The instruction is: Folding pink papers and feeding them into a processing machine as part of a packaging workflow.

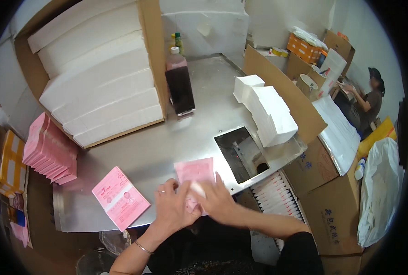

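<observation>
A flat pink plastic bag (195,169) lies at the near edge of the metal table, under both my hands. My left hand (173,206), with a ring and a bracelet, grips the bag's near part with bent fingers. My right hand (217,204) is closed around a small white folded piece (197,189), likely paper tissue, blurred by motion against the bag's opening. To the left sits a stack of pink printed bags (120,198) with a pale band across it. Stacks of white folded tissue (270,114) stand to the right, beyond a rectangular opening (240,156) in the tabletop.
A large carton (151,59) of white tissue stacks stands back left, with more pink bags (50,149) beside it. A dark phone (180,91) leans on a bottle. Below right, a box holds several filled packs (277,197). Another person (371,103) sits at far right.
</observation>
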`<state>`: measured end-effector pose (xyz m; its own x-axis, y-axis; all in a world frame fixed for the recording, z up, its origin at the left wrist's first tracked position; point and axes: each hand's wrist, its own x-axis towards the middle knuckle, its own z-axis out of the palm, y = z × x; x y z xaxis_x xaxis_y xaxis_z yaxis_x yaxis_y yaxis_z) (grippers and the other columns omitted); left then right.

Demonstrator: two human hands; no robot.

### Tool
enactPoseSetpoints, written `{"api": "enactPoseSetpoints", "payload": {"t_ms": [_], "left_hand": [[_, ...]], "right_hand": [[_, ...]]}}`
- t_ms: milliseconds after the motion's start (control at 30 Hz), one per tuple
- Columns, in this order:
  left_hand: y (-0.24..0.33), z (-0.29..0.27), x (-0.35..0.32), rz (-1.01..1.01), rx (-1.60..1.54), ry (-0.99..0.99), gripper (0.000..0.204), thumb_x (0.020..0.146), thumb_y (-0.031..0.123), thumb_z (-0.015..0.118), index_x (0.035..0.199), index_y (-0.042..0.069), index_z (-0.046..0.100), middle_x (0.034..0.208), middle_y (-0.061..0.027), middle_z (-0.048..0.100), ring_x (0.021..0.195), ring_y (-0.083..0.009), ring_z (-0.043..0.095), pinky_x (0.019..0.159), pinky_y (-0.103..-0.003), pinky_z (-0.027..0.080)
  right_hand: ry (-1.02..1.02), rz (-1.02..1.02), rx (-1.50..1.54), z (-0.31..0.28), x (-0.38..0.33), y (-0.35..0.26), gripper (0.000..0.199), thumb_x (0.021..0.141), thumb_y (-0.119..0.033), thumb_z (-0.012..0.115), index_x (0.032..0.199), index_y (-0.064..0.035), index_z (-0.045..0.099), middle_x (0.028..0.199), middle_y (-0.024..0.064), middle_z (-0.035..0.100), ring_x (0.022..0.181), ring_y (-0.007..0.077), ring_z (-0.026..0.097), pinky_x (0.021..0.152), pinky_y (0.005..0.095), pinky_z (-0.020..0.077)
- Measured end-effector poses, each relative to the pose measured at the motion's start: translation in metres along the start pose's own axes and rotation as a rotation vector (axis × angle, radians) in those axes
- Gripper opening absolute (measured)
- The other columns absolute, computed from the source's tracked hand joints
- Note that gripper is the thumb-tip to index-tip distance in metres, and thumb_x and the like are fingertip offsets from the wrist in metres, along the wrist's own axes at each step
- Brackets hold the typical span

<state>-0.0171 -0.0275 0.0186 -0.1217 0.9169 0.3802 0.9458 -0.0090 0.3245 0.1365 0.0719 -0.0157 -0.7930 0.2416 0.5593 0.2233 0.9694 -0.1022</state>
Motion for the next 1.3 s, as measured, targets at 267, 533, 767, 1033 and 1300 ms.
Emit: {"api": "enactPoseSetpoints", "payload": {"t_ms": [267,533,767,1033,1300], "left_hand": [[0.005,-0.015,-0.008,0.104,-0.201,-0.125,0.056,0.075,0.007,0.071,0.129,0.002,0.058,0.104,-0.0165,0.055,0.093,-0.0364,0.056,0.081,-0.046,0.047],[-0.021,-0.007,-0.136,0.347,-0.188,-0.877,0.043,0.079,0.032,0.074,0.112,0.004,0.064,0.113,-0.0167,0.062,0.105,-0.0371,0.059,0.084,-0.051,0.051],[-0.051,-0.034,-0.207,0.398,-0.283,-0.790,0.027,0.081,0.015,0.067,0.106,0.008,0.067,0.100,-0.0173,0.061,0.096,-0.0367,0.059,0.080,-0.048,0.050],[-0.034,-0.062,-0.211,-0.138,-0.406,-1.198,0.020,0.091,0.012,0.054,0.108,0.006,0.063,0.101,-0.0178,0.059,0.098,-0.0357,0.057,0.086,-0.044,0.046],[-0.012,-0.074,-0.160,-0.104,-0.341,-1.371,0.024,0.097,0.019,0.047,0.093,0.003,0.064,0.092,-0.0208,0.065,0.091,-0.0412,0.063,0.076,-0.047,0.048]], "right_hand": [[-0.106,0.409,-0.063,0.037,0.010,0.119,0.022,0.086,-0.016,0.060,0.105,-0.0059,0.067,0.109,0.0170,0.065,0.107,0.0369,0.062,0.106,0.0646,0.0352],[0.263,0.409,-0.076,-0.048,-0.002,0.069,0.010,0.084,-0.009,0.063,0.088,-0.0028,0.070,0.068,0.0134,0.063,0.064,0.0340,0.062,0.062,0.0484,0.0471],[-0.775,0.186,1.118,-0.040,-0.052,-0.046,0.022,0.096,-0.021,0.062,0.108,-0.0040,0.070,0.101,0.0121,0.070,0.085,0.0288,0.068,0.075,0.0358,0.0550],[-1.090,0.016,1.285,-0.014,-0.025,-0.083,0.031,0.088,-0.027,0.069,0.102,0.0001,0.074,0.091,0.0177,0.074,0.082,0.0288,0.072,0.073,0.0408,0.0545],[-1.148,0.073,1.406,-0.004,-0.026,-0.072,0.031,0.093,-0.028,0.066,0.108,-0.0013,0.072,0.095,0.0157,0.074,0.086,0.0258,0.071,0.074,0.0379,0.0540]]}}
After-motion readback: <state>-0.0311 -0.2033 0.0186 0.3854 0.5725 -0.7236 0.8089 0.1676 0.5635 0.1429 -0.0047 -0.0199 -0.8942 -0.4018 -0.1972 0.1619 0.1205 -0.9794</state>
